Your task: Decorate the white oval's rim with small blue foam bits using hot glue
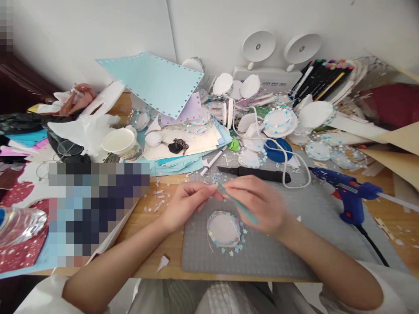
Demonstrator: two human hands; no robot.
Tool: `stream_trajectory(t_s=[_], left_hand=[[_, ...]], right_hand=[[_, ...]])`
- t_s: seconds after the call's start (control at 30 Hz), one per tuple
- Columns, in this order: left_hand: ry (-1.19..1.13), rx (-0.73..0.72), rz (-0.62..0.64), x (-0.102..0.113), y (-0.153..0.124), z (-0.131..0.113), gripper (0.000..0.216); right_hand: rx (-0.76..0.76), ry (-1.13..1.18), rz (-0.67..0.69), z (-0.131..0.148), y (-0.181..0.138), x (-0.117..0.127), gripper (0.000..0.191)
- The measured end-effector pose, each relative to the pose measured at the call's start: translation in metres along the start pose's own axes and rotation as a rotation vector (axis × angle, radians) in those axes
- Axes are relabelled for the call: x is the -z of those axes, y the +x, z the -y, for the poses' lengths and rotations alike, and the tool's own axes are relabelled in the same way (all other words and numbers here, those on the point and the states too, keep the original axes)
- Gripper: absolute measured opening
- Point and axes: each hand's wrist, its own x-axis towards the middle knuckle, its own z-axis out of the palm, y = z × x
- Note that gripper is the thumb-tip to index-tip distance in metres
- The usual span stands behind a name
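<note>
My left hand point(191, 200) is closed, thumb against fingers, pinching a small pale piece point(216, 186) too tiny to make out. Close on its right, my right hand point(263, 205), slightly smeared by motion, grips slim teal tweezers point(244, 208) whose tip points at that piece. Just below both hands, a round white disc point(224, 229) ringed with blue and white paper flowers and thin wire lies on the grey cutting mat point(271, 257). Small blue flower bits point(218, 176) are scattered beyond the fingertips, near a black utility knife point(255, 173).
A blue glue gun point(350, 192) lies at the right with its cord. Behind are several decorated discs point(279, 121), a paper cup point(121, 144), punched blue paper point(150, 80), a twin-headed lamp point(262, 78) and markers point(322, 80). A clear bottle point(22, 224) is at far left.
</note>
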Motion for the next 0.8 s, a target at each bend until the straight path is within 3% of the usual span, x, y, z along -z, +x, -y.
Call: stream_trajectory(t_s=[0.07,0.17,0.27,0.37,0.5,0.8], left_hand=[[0.211,-0.061,0.028,0.003,-0.001,-0.004,0.037],[0.496,-0.262,0.218,0.008,-0.001,-0.006,0.036],[0.673,-0.411,0.413,0.01,0.001,-0.005,0.024],[0.715,-0.433,0.508,0.008,0.003,-0.002,0.02],[0.688,-0.404,0.542,0.006,0.005,-0.001,0.024],[0.672,-0.387,0.546,0.008,0.006,0.0,0.026]], right_hand=[[-0.232,0.121,-0.093,-0.002,-0.005,0.006,0.025],[-0.585,0.391,-0.202,-0.006,-0.01,0.012,0.012],[-0.781,0.676,-0.155,-0.009,-0.012,0.011,0.006],[-0.844,0.824,-0.064,-0.007,-0.012,0.009,0.009],[-0.86,0.903,0.02,-0.001,-0.011,0.009,0.01],[-0.867,0.835,0.058,0.001,-0.012,0.006,0.009]])
